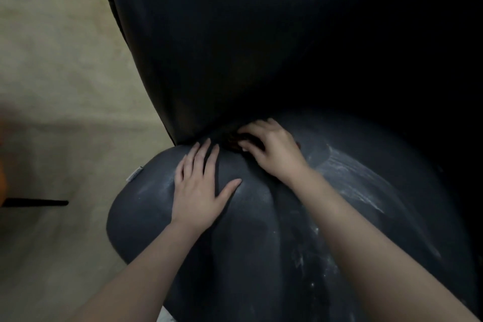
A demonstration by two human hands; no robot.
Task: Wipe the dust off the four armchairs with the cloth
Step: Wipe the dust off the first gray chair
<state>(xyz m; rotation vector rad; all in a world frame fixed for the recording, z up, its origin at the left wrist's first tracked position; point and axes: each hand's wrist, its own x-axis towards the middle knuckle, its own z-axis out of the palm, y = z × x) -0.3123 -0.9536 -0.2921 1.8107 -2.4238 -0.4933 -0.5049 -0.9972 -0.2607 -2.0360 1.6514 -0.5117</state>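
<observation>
A dark, smooth armchair [261, 47] stands on a mottled beige floor [65, 86], a thin black rod [36, 202] off to its left. White dust streaks [350, 180] smear the rounded seat's right side. The left hand [201, 191] lies flat, fingers spread, near the seat's back edge. The right hand [271, 149] grips a dark brown cloth [232, 141] in the backrest crease.
</observation>
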